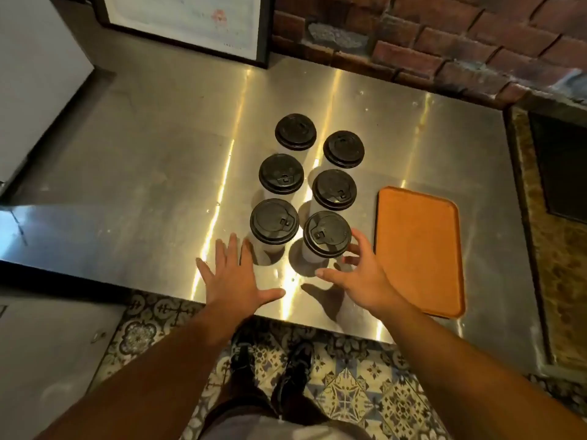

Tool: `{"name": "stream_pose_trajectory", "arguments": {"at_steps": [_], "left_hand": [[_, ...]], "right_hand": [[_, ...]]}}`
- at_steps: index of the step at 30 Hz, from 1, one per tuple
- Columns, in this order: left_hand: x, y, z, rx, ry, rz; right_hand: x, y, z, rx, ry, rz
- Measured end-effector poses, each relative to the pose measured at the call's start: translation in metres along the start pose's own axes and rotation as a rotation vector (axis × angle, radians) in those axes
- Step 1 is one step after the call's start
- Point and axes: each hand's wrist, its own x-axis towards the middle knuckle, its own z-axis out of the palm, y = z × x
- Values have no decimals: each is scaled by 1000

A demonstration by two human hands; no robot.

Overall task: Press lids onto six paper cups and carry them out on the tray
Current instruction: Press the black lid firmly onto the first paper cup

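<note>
While the right grip [365,281] is spread wide and empty, the near cup [327,237] is found upright just ahead-left of it. The tray [419,249] is set just right of that grip.

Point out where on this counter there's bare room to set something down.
Bare: the wide steel counter left of the six lidded cups, the strip between the back cups and the brick wall, and the whole orange tray. Crowded: the cup cluster, with only slim gaps between cups.
</note>
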Motion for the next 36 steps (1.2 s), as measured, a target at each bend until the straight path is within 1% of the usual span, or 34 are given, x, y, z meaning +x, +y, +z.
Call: {"name": "stream_pose_trajectory", "arguments": {"at_steps": [1,4,8,11,16,21,30,32,36], "left_hand": [[5,0,1,8,-15,5],[18,-7,12,0,19,44],[21,-13,26,-18,23,91],[24,-13,26,-22,19,89],[23,-13,26,-19,33,83],[23,-11,25,-6,21,79],[24,-13,21,24,-4,94],[21,-11,14,-9,16,95],[-8,4,7,-100,91,39]], "right_hand": [[1,-5,3,-8,6,6],[5,-2,6,-8,31,24],[10,-3,14,8,25,-28],[16,-1,20,55,64,-28],[20,3,23,64,101,-58],[23,5,22,31,101,-103],[0,-1,18,96,116,-122],[-8,-4,13,106,115,-123],[-29,-22,3,102,143,-165]]}}
